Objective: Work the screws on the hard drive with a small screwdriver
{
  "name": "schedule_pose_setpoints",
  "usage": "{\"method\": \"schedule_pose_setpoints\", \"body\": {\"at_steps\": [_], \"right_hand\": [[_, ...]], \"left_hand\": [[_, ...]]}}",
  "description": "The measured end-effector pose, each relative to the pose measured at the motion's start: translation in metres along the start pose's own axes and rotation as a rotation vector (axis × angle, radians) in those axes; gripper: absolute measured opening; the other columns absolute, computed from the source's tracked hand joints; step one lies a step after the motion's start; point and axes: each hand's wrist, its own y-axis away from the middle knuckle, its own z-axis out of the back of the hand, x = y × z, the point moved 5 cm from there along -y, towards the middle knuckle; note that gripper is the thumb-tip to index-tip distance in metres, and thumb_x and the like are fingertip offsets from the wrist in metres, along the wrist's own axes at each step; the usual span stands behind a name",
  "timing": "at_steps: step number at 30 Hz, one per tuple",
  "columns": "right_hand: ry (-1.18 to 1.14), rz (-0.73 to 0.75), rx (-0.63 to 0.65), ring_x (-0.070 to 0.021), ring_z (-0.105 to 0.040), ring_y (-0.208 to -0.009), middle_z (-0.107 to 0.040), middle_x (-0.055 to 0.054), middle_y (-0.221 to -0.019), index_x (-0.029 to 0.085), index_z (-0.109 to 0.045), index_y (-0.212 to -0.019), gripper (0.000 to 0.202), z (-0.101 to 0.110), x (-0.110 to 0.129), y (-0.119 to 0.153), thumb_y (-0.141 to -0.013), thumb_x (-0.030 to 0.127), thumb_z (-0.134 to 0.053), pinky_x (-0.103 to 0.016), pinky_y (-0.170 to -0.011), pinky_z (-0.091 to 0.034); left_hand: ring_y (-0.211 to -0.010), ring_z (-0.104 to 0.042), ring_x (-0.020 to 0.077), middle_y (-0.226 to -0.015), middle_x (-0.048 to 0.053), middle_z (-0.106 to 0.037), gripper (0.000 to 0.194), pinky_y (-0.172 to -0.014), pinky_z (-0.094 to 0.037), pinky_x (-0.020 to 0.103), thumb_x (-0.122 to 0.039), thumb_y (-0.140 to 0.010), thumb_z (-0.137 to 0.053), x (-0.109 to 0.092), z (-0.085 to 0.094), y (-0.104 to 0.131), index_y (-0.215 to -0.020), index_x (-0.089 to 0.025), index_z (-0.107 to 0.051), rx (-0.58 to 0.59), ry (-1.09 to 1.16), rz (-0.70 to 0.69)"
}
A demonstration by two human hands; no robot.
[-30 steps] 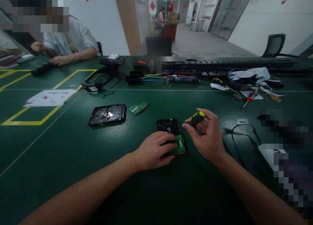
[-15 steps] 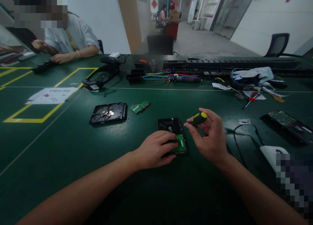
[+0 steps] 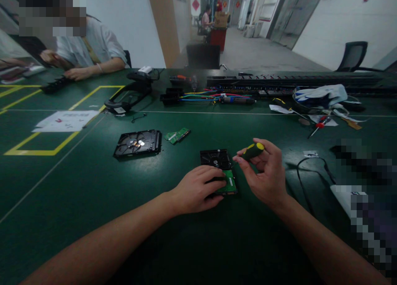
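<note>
A black hard disk drive (image 3: 216, 156) with a green circuit board (image 3: 231, 182) on its near half lies in front of me. My left hand (image 3: 198, 188) rests over its left side, fingers curled across the board and holding it against the table. In my right hand (image 3: 269, 177) is a screwdriver (image 3: 252, 151) with a dark green and yellow handle. Thumb and fingertips pinch it near the front, its tip pointing down-left toward the drive's right edge. Whether the tip touches a screw is too small to tell.
Left of the drive lie another hard drive (image 3: 138, 143) and loose green circuit boards (image 3: 177, 135). Farther back are coloured wires (image 3: 198, 96), a red-handled screwdriver (image 3: 320, 124) and white gloves (image 3: 322, 95). A black cable (image 3: 298, 173) lies at right. A co-worker (image 3: 89, 49) sits at far left.
The screwdriver and my right hand have shifted very slightly, the handle tilting a little. My left hand and the hard drive stay in place.
</note>
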Motion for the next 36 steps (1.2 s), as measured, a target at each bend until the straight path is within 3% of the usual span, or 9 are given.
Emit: {"method": "schedule_pose_setpoints", "body": {"at_steps": [4, 14, 23, 29, 36], "right_hand": [[-0.010, 0.011, -0.049, -0.0228, -0.079, -0.098, -0.072, -0.004, -0.116, 0.033, -0.043, -0.146, 0.065, 0.004, 0.003, -0.001, -0.091, 0.017, -0.074, -0.046, -0.092, -0.070], [0.048, 0.015, 0.013, -0.0226, -0.080, -0.101, -0.067, -0.008, -0.134, 0.033, -0.042, -0.147, 0.065, -0.001, 0.003, 0.001, -0.092, 0.018, -0.072, -0.044, -0.094, -0.070], [0.046, 0.015, 0.015, -0.0230, -0.079, -0.100, -0.069, -0.006, -0.128, 0.033, -0.042, -0.147, 0.065, 0.000, 0.003, 0.000, -0.092, 0.019, -0.073, -0.046, -0.092, -0.070], [0.009, 0.047, -0.059, -0.0234, -0.078, -0.100, -0.070, -0.005, -0.118, 0.033, -0.042, -0.146, 0.065, 0.004, 0.011, -0.002, -0.091, 0.016, -0.073, -0.047, -0.091, -0.070], [0.030, 0.002, 0.005, -0.0241, -0.079, -0.099, -0.071, -0.007, -0.122, 0.031, -0.042, -0.148, 0.066, 0.000, 0.002, 0.000, -0.091, 0.019, -0.072, -0.047, -0.093, -0.070]], "left_hand": [[-0.123, -0.066, 0.0266, -0.134, 0.013, -0.067, 0.032, -0.107, -0.057, 0.047, -0.034, -0.099, -0.065, 0.000, 0.000, 0.000, -0.125, -0.017, -0.068, 0.008, 0.002, 0.001], [-0.122, -0.067, 0.0270, -0.133, 0.013, -0.068, 0.033, -0.107, -0.058, 0.047, -0.034, -0.097, -0.067, 0.000, 0.000, 0.000, -0.126, -0.017, -0.068, -0.003, -0.001, -0.003], [-0.123, -0.067, 0.0272, -0.132, 0.014, -0.068, 0.032, -0.107, -0.057, 0.046, -0.034, -0.098, -0.066, -0.001, 0.002, 0.000, -0.125, -0.017, -0.069, -0.009, 0.002, -0.003], [-0.124, -0.066, 0.0272, -0.134, 0.013, -0.067, 0.032, -0.107, -0.057, 0.047, -0.035, -0.098, -0.066, 0.000, 0.000, 0.000, -0.125, -0.017, -0.068, 0.008, 0.008, 0.000], [-0.123, -0.067, 0.0269, -0.133, 0.012, -0.068, 0.031, -0.107, -0.058, 0.048, -0.034, -0.097, -0.066, -0.001, 0.000, 0.000, -0.125, -0.019, -0.069, -0.003, 0.007, 0.010]]}}
